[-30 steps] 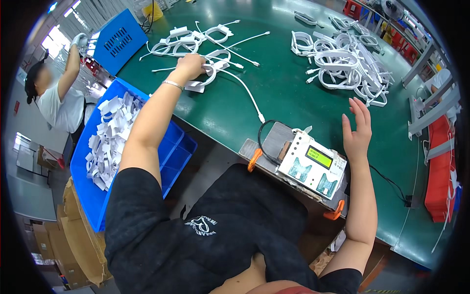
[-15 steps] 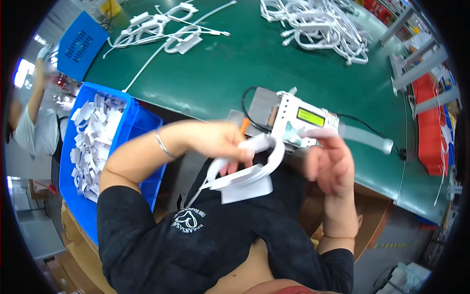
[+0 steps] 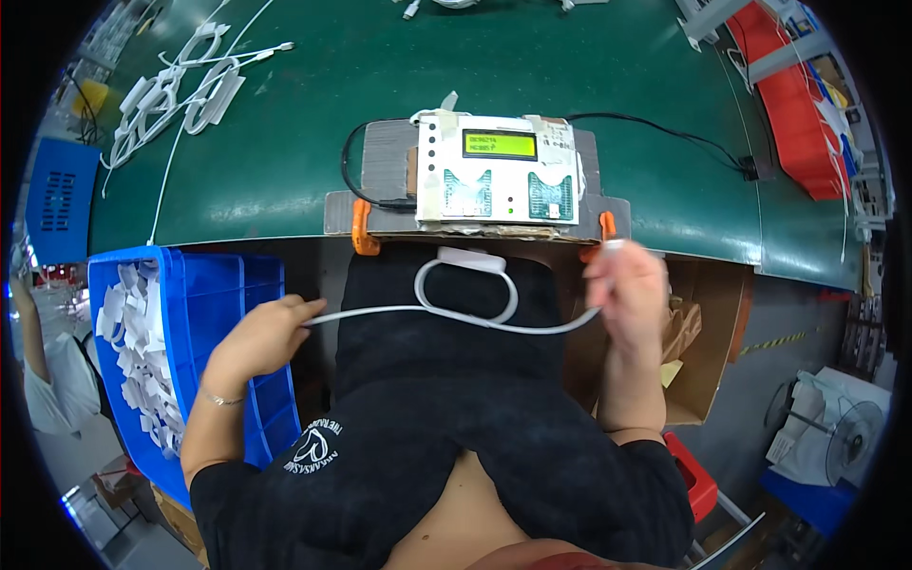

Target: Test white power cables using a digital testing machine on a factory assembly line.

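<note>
1. We have the looped white cable (image 3: 489, 324) stretched on the near side of the tester, its loop in front of dark clothing and a pale wrap (image 3: 472, 259) on the loop's far edge.
2. Our left hand (image 3: 264, 334), left of the tester and nearer us, pinches one end of the cable, thumb and fingertips drawn together.
3. Our right hand (image 3: 627, 290), just nearer than the tester's right corner, has its fingers curled closed around the other end; blur hides their exact placing.
4. The white tester (image 3: 503, 177) bears a lit yellow-green screen (image 3: 500, 144) and two green circuit boards (image 3: 468, 193).
5. One orange clamp (image 3: 363, 228) sits at the tester's near left, another (image 3: 608, 226) at its near right.
6. Left of the tester, we see a blue bin (image 3: 223, 323) of white scraps (image 3: 142, 351) nearer us, and more looped cables (image 3: 157, 100) on the green table (image 3: 665, 190).
7. Well right of the tester stands a red crate (image 3: 788, 104).
</note>
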Demonstrator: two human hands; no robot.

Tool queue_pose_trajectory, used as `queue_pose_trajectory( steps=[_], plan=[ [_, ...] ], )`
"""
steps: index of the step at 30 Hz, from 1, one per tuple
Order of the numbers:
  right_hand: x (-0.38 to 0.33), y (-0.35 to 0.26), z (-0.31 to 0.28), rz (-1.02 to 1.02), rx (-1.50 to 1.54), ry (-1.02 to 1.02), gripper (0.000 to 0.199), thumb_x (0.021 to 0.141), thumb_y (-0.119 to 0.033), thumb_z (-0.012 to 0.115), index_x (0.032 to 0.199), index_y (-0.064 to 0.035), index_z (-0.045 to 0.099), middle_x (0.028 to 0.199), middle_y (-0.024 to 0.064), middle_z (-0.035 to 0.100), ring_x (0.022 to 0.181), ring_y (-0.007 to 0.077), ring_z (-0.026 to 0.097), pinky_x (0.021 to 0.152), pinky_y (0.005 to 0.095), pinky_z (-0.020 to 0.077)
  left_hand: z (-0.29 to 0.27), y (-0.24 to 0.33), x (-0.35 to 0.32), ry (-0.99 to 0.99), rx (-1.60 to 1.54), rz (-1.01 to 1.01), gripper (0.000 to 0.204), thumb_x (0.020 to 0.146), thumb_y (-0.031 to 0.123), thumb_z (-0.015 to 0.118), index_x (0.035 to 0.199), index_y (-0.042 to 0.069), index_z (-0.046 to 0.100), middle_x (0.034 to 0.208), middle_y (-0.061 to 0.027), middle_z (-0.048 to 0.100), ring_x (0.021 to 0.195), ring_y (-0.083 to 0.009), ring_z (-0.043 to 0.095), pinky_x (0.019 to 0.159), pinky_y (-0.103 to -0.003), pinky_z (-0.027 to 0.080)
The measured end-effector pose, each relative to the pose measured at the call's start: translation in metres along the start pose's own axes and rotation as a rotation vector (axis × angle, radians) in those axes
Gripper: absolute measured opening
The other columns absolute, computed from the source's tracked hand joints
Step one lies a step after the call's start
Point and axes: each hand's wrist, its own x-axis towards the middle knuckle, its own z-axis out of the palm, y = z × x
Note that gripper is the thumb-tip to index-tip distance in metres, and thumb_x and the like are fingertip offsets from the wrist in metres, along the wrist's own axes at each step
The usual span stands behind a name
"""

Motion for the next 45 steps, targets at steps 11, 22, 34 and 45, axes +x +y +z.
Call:
queue_pose_trajectory(
  steps=[11, 22, 34, 45],
  plan=[
    [0.015, 0.013, 0.054, 0.133, 0.328, 0.028, 0.037, 0.094, -0.025, 0.049, 0.066, -0.0022, 0.055, 0.047, 0.0032, 0.049, 0.036, 0.0063, 0.040, 0.036, 0.0181, 0.0285, -0.024, 0.053, 0.053, 0.268, -1.232, 0.080, 0.020, 0.068, 0.003, 0.072, 0.083, 0.002, 0.060, 0.073, -0.0040, 0.061, 0.064, -0.0078, 0.055, 0.058, -0.021, 0.043],
    [0.016, 0.016, 0.061, 0.087, 0.265, 0.151, 0.040, 0.096, -0.028, 0.046, 0.068, -0.0005, 0.055, 0.047, 0.0048, 0.050, 0.033, 0.0056, 0.035, 0.035, 0.0176, 0.0262, -0.002, 0.093, 0.119, 0.802, 0.092, 0.375, 0.015, 0.066, 0.018, 0.073, 0.072, 0.012, 0.060, 0.065, 0.0029, 0.054, 0.065, -0.0172, 0.049, 0.061, -0.032, 0.034],
    [0.019, 0.021, 0.051, 0.060, 0.167, 0.061, 0.040, 0.096, -0.029, 0.046, 0.071, -0.0003, 0.057, 0.051, 0.0049, 0.053, 0.037, 0.0048, 0.039, 0.038, 0.0159, 0.0272, -0.005, 0.099, 0.123, 0.859, 0.120, 0.319, 0.016, 0.069, 0.019, 0.072, 0.071, 0.010, 0.059, 0.065, 0.0005, 0.056, 0.063, -0.0183, 0.052, 0.058, -0.033, 0.036],
    [-0.006, 0.010, 0.060, 0.008, -0.212, 0.001, 0.029, 0.088, -0.014, 0.056, 0.062, -0.0022, 0.057, 0.054, 0.0025, 0.054, 0.043, 0.0070, 0.050, 0.041, 0.0199, 0.0371, -0.023, 0.075, 0.107, 0.474, 0.055, 0.606, 0.010, 0.073, 0.014, 0.068, 0.076, 0.009, 0.060, 0.069, -0.0055, 0.056, 0.068, -0.0231, 0.058, 0.061, -0.033, 0.041]
  ],
)
